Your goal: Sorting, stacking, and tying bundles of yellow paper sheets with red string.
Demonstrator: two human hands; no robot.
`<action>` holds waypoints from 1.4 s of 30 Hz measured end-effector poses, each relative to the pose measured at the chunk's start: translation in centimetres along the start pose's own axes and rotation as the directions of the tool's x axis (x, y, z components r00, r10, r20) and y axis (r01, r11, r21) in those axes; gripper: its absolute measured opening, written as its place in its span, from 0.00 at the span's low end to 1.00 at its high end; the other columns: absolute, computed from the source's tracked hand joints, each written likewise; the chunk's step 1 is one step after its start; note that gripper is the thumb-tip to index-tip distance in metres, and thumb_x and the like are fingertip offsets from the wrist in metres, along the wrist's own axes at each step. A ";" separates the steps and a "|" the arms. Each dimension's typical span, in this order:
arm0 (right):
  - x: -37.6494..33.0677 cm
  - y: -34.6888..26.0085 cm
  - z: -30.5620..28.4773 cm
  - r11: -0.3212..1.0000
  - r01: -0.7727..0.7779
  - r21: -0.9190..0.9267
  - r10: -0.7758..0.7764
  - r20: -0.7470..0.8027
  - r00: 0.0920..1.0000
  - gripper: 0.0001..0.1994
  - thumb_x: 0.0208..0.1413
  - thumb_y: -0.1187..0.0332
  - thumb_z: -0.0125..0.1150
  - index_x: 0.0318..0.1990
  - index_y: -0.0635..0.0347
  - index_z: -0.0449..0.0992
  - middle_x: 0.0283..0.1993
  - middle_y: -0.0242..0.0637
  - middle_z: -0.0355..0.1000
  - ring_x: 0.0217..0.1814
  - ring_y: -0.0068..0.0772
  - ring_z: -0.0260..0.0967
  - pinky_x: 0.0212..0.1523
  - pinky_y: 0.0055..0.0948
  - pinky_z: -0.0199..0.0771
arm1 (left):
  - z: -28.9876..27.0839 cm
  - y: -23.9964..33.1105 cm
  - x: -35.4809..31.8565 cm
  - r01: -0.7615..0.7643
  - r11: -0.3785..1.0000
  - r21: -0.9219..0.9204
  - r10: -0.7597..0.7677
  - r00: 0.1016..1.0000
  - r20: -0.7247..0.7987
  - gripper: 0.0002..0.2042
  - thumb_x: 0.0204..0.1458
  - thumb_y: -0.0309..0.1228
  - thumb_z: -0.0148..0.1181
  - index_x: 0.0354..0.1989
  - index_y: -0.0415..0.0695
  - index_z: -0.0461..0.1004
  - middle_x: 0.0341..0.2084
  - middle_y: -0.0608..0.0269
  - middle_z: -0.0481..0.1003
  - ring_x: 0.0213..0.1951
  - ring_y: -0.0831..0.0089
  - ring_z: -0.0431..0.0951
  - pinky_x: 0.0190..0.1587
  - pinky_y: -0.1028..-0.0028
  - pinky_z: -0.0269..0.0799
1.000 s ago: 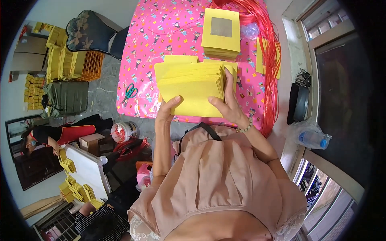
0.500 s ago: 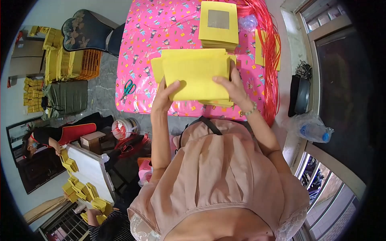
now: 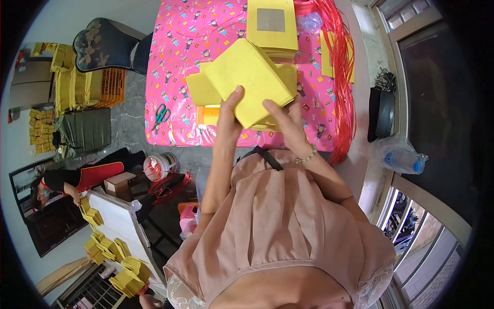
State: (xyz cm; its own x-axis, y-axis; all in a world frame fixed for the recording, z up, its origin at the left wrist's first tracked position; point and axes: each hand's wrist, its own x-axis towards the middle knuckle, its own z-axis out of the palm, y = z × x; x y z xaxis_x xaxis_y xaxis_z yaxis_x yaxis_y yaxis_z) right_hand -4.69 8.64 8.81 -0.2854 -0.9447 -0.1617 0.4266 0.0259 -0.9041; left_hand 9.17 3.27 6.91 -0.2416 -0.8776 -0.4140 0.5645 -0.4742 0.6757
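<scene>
Holding yellow card stack [image 3: 252,77] | left hand [image 3: 230,116] grip clenched underneath | right hand [image 3: 288,123] grasping near edge

Home workshop: pink cartoon tablecloth [image 3: 185,62], yellow paper stacks [image 3: 110,252] everywhere, co-worker [image 3: 56,185] folding nearby, window [image 3: 427,216].

Stack of flat yellow card sheets [image 3: 249,80], square-ish, edges roughly aligned, rotated so one corner points up-left, raised above the pink patterned tablecloth. Left hand [image 3: 230,114] grips its lower-left edge, thumb on top; right hand [image 3: 288,123] grips the lower-right edge. A few lower sheets are fanned out to the left.
</scene>
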 end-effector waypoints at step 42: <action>7.1 7.1 -10.1 0.870 0.073 -0.488 0.026 0.193 0.981 0.40 0.58 0.54 0.58 0.68 0.69 0.44 0.69 0.54 0.47 0.73 0.49 0.41 0.70 0.41 0.45 | -2.4 -3.0 7.5 0.089 0.392 0.916 -0.409 0.908 0.087 0.31 0.54 0.39 0.60 0.63 0.37 0.58 0.57 0.53 0.66 0.57 0.67 0.67 0.56 0.67 0.67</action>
State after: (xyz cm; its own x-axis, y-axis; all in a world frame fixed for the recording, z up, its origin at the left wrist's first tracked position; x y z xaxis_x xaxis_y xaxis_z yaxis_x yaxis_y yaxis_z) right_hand -12.33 5.37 -2.75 -0.1030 -0.9890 -0.1058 -0.0688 0.1132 -0.9912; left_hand 7.55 -1.72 0.37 -0.5192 -0.6093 -0.5994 -0.5233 -0.3279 0.7866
